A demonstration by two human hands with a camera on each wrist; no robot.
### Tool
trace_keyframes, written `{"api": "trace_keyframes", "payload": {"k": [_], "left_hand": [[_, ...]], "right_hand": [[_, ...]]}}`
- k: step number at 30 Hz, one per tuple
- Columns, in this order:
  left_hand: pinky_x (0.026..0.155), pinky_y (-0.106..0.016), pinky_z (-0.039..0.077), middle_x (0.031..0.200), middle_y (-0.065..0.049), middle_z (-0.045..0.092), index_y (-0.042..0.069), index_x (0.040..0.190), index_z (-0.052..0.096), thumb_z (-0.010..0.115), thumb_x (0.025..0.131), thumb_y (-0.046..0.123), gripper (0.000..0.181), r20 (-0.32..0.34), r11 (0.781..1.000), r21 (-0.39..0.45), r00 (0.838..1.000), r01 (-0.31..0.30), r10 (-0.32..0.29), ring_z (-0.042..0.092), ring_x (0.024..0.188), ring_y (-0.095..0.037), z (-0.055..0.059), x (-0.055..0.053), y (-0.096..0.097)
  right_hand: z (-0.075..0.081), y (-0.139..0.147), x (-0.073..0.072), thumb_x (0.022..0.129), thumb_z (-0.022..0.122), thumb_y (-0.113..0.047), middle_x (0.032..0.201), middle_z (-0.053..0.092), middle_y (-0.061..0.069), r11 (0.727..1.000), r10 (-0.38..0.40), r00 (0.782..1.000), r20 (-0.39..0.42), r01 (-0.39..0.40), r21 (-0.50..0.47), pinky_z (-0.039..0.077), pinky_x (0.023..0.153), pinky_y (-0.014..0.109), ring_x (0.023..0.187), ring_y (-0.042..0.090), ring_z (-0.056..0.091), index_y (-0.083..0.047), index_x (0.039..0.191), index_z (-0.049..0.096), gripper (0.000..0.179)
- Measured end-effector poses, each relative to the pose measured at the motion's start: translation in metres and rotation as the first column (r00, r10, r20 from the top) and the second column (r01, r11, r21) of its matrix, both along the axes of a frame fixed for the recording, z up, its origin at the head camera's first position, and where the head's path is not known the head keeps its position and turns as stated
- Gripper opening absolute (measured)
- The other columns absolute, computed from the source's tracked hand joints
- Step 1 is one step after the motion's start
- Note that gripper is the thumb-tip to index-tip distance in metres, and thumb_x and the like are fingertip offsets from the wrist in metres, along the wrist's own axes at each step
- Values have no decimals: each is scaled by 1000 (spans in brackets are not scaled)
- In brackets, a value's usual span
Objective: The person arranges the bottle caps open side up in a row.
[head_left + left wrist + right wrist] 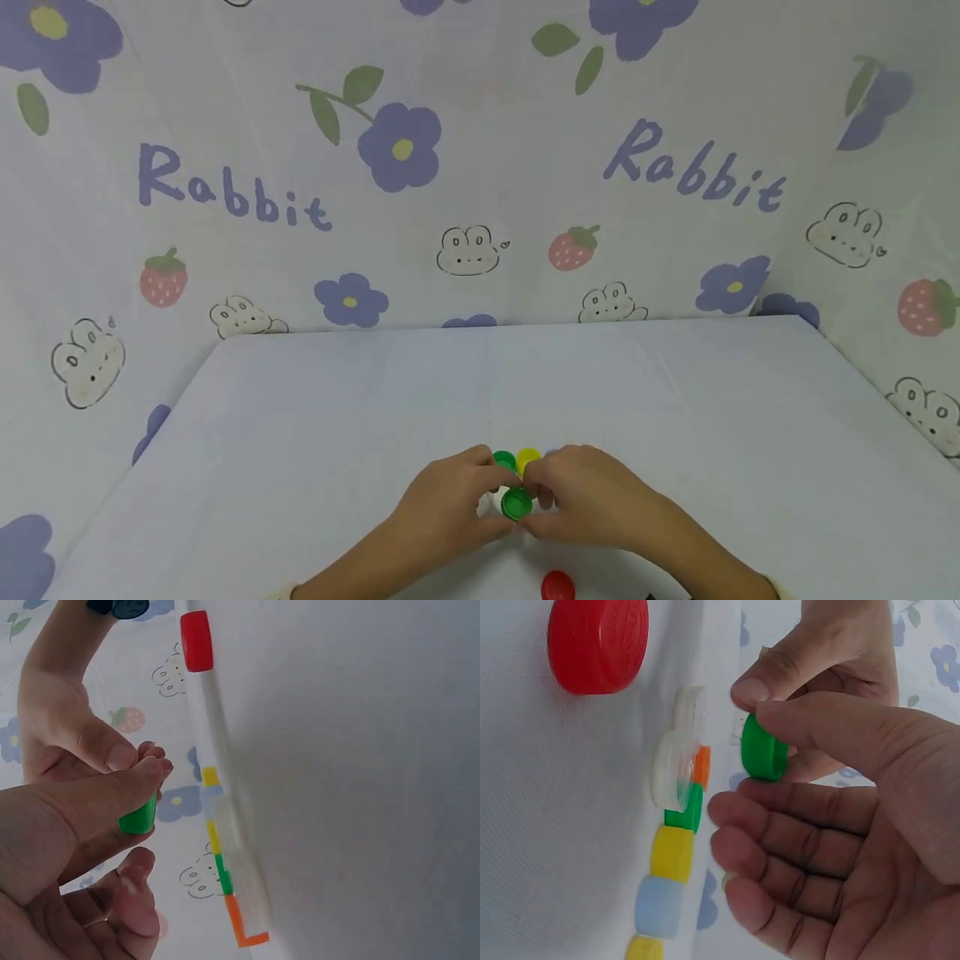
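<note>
A green bottle cap [517, 503] is raised above the white table between the two hands, its hollow side facing the head camera. My left hand [448, 502] pinches it between thumb and index finger, as the green cap [138, 819] shows in the left wrist view. From the other side my right hand [592, 502] grips the same cap; the right wrist view has its thumb on the upper edge and index finger below. The remaining right fingers are loosely curved. Just beyond the hands on the table are a second green cap [504, 460] and a yellow cap [528, 458].
Nearest the person lies a red cap [558, 585]. The right wrist view shows a row of caps: translucent white [673, 771], orange [703, 766], light blue [658, 907] and another yellow one [644, 949]. Printed cloth [480, 167] surrounds the white table [337, 400].
</note>
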State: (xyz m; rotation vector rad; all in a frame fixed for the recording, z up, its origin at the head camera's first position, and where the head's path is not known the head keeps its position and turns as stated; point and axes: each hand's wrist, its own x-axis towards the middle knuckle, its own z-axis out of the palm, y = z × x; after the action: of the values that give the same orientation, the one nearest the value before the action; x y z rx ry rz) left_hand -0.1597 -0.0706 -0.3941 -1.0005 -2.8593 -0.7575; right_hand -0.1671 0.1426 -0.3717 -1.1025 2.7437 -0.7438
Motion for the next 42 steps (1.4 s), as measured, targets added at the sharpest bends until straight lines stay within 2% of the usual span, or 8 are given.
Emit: {"api": "trace_keyframes", "payload": {"k": [3,6,11,17,22,33,42], "left_hand": [[69,-15,44,87,13,58,22,107,79,90,79,27,31,-45,998,-52,999,18,-20,50,75,0,-5,-3,8],[64,-15,41,82,13,55,22,102,80,92,77,30,30,-72,996,-88,997,31,-37,46,71,-1,-6,-6,16],[60,-17,38,77,14,49,22,99,79,95,71,35,35,-30,992,-120,999,39,-42,43,66,-3,-6,-16,27],[63,-19,41,77,13,52,20,98,73,96,69,37,41,-6,980,-198,1000,11,-12,46,69,-4,-6,-25,35],[66,-20,43,79,11,55,18,100,72,96,71,34,41,11,973,-229,1000,7,-5,48,70,-3,-7,-30,40],[70,-23,46,83,10,60,18,103,71,95,73,34,42,36,973,-229,999,-14,23,52,74,-4,-7,-33,40],[66,-22,43,77,12,52,19,89,63,95,71,39,42,39,974,-224,998,-28,38,48,70,-5,-4,-29,37]], "right_hand": [[-1,3,0,81,83,-23,64,52,-19,999,2,1000,-18,-1,38,40,54,22,59,1,44,-18,77,70,15],[-1,6,-2,81,83,-22,60,49,-18,997,3,1000,-17,-2,75,36,51,22,55,1,41,-18,74,68,17],[-3,11,-6,80,83,-19,60,47,-16,992,-19,1000,0,19,123,37,50,23,54,2,42,-20,72,65,20],[-8,12,-11,80,83,-16,66,54,-15,990,-51,998,32,46,132,42,54,24,58,3,47,-15,75,70,14],[-12,12,-14,81,84,-18,63,52,-13,987,-77,996,42,70,144,40,53,25,58,5,45,-16,71,66,21],[-17,13,-17,82,83,-17,57,45,-11,985,-91,996,6,89,145,32,50,24,54,4,40,-18,64,54,34],[-16,15,-18,82,81,-15,54,43,-10,978,-109,994,17,104,182,30,50,23,53,4,38,-18,62,52,36]]}}
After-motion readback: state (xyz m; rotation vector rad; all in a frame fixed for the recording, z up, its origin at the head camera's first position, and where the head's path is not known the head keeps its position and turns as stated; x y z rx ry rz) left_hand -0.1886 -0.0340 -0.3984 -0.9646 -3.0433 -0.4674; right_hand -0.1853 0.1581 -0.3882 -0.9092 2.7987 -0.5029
